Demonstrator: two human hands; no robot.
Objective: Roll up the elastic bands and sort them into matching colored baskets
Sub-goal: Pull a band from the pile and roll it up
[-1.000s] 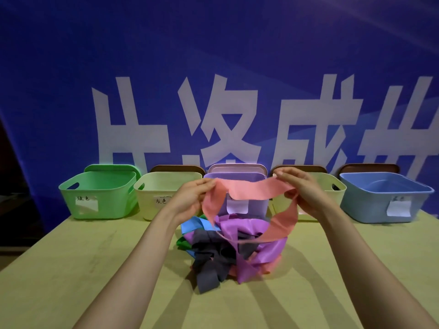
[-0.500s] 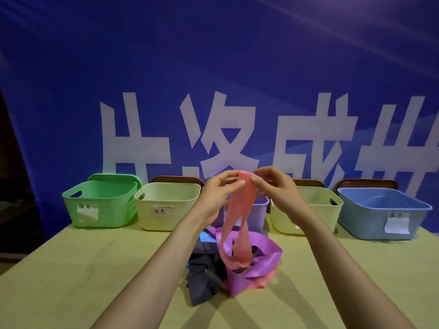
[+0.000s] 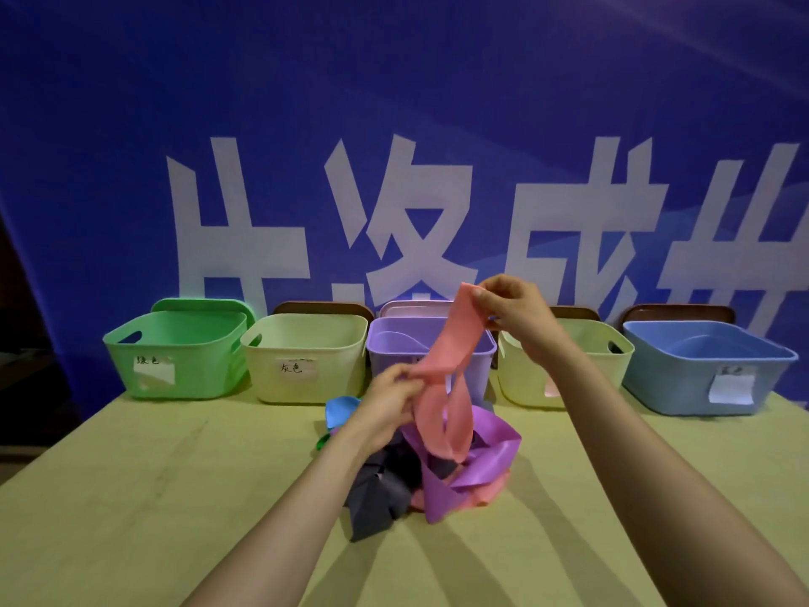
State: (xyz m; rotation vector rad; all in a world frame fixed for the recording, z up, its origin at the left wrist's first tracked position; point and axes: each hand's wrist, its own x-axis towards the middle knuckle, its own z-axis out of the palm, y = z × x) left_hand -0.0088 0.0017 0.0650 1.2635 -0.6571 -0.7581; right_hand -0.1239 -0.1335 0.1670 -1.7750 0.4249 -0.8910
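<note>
Pink band [image 3: 451, 343]: held in the air over the middle of the bench [image 3: 131, 497], in front of the purple basket [image 3: 394, 348].
- Upper end is pinched between the thumb and fingers of the right hand [image 3: 512, 304], which is raised above basket-rim level.
- From there the strip runs diagonally down and to the left into the left hand [image 3: 389, 400]. Its fingers are curled round the band, gripping it.
- Below the left hand the band hangs in a slack loop. The bottom of the loop reaches the pile [image 3: 437, 475]; cannot tell whether it rests on the pile or only hangs in front of it.

Pile, on the bench directly under the hands:
- A purple band [image 3: 494, 444] on the right.
- A grey band [image 3: 376, 497] crumpled at front left.
- A blue band [image 3: 339, 409] showing at the back left.
- Another pink strip [image 3: 490, 492] showing under the purple one.
- All loose and tangled; none is rolled.

Baskets, one row along the far edge of the bench, left to right:
- green basket [image 3: 184, 357]
- cream basket [image 3: 306, 361]
- purple basket
- second cream basket [image 3: 604, 357], partly hidden by the right forearm
- blue basket [image 3: 700, 370]

No bands visible inside any basket. A white paper label is visible on the green, first cream and blue baskets; the handwriting is too small to read with certainty.

Behind the row: a blue banner [image 3: 394, 102] with large white characters.
</note>
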